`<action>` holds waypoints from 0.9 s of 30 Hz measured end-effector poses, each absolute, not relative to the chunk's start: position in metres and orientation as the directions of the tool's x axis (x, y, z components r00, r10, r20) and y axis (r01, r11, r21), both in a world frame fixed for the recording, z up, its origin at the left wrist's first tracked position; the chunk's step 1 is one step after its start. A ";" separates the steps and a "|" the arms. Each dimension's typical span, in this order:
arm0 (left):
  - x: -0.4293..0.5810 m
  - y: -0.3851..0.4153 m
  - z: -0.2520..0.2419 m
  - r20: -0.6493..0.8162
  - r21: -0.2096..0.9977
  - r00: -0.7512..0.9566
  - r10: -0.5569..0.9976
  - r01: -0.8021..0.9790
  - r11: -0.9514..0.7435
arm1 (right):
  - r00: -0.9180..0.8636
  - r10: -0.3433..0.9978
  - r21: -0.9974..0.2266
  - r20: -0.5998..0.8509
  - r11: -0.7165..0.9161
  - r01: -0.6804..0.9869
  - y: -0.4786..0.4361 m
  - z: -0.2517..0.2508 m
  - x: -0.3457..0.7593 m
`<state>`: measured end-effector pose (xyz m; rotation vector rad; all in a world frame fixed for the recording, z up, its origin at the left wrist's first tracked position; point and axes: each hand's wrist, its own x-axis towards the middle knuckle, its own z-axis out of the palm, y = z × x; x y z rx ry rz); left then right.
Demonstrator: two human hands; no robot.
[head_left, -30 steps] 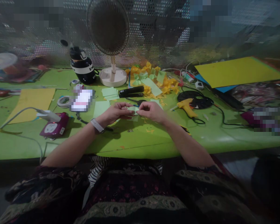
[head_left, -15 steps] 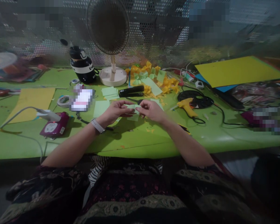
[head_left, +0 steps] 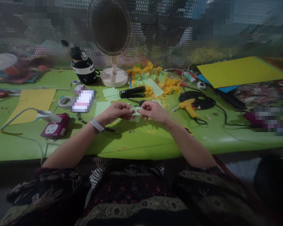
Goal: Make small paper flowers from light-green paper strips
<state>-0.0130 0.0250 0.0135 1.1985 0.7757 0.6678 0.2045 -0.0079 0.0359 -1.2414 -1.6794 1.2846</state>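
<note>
A small piece of light green paper [head_left: 136, 110] is stretched between my two hands, just above the table. My left hand [head_left: 116, 112] pinches its left end between thumb and fingers. At its right end my right hand [head_left: 153, 111] grips it the same way. Beneath and behind the hands lie more pale green paper sheets [head_left: 101, 107], partly covered by my left hand. A black stapler [head_left: 133, 92] sits just beyond, beside a small stack of green paper pieces [head_left: 110, 93].
Orange crepe paper pieces [head_left: 173, 84] are heaped behind the stapler. A yellow glue gun [head_left: 189, 107] lies to the right. On the left are a phone [head_left: 83, 101], a tape roll [head_left: 64, 102] and a purple power socket [head_left: 56, 127]. A fan [head_left: 114, 77] and a bottle [head_left: 85, 70] stand behind.
The green paper between my fingers has shifted and now looks flatter and narrower. Both hands have moved only slightly, still gripping it.
</note>
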 end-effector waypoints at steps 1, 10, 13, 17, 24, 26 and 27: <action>-0.013 0.025 0.013 -0.166 0.971 0.576 0.801 -0.047 0.235 | -0.315 0.948 -0.958 -0.040 0.053 0.281 -0.008 0.036 0.205; -0.012 0.024 0.013 -0.167 0.971 0.560 0.811 -0.047 0.233 | -0.324 0.945 -0.964 -0.055 0.034 0.263 -0.008 0.038 0.205; -0.012 0.023 0.014 -0.173 0.969 0.553 0.815 -0.051 0.240 | -0.313 0.947 -0.966 -0.066 0.018 0.256 -0.009 0.039 0.205; -0.011 0.022 0.015 -0.180 0.966 0.543 0.820 -0.061 0.252 | -0.316 0.945 -0.966 -0.082 0.003 0.259 -0.008 0.041 0.205; -0.010 0.022 0.013 -0.169 0.969 0.504 0.847 -0.073 0.237 | -0.282 0.952 -0.963 -0.122 -0.044 0.268 -0.009 0.044 0.202; -0.010 0.022 0.012 -0.163 0.969 0.498 0.852 -0.079 0.232 | -0.274 0.953 -0.962 -0.125 -0.049 0.267 -0.010 0.045 0.201; -0.010 0.022 0.012 -0.162 0.970 0.497 0.852 -0.078 0.230 | -0.271 0.954 -0.962 -0.126 -0.052 0.267 -0.010 0.045 0.201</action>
